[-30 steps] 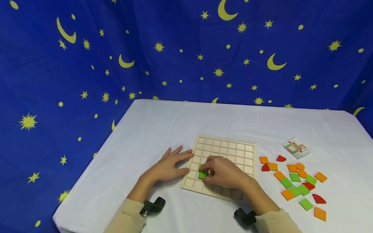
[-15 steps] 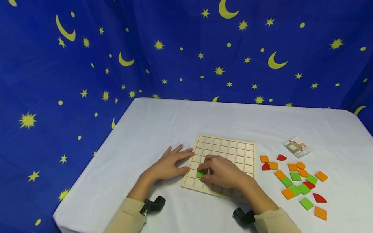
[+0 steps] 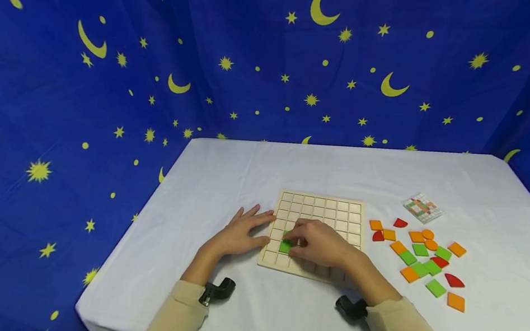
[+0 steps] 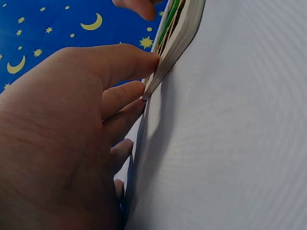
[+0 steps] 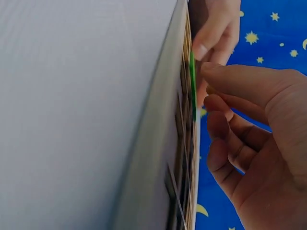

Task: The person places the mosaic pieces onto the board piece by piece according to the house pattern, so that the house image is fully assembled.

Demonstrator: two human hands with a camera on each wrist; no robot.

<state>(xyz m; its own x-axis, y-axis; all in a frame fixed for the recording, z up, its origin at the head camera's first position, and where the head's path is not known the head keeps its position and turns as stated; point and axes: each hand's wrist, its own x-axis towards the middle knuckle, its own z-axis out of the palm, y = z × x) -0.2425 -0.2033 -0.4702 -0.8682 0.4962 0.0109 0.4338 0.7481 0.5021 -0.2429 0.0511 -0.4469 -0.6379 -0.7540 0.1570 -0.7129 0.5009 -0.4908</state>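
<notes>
The bench [image 3: 345, 171] carries all the items, under a white cloth. The wooden grid board [image 3: 342, 216] lies flat on it, closer to the bench's near edge than to its far edge.

Left hand [image 3: 239, 235]: on the side toward the bench's left edge; fingers spread and mostly straight, thumb tip touching the board's left edge.

Right hand [image 3: 319, 244]: over the board, its forearm reaching in from the bench's near edge, right of the board. Its fingers are bent, thumb and forefinger tips narrowly spaced. Whether they touch or pinch anything cannot be told; the right wrist view shows them just off the board's face.

Pattern card [image 3: 423, 208]: toward the bench's far right corner. Loose flat pieces [image 3: 419, 270] in green, orange and red lie between board and the bench's right edge.

Green piece [image 3: 286, 246]: on the board, second column from its left edge, at the right hand's fingertips — slightly toward the bench's left edge from them. The visible green runs longest between near and far edges, crosswise to the fingers; one piece or two is unclear. The right hand is nearer — the left thumb stands just beside, apart.
</notes>
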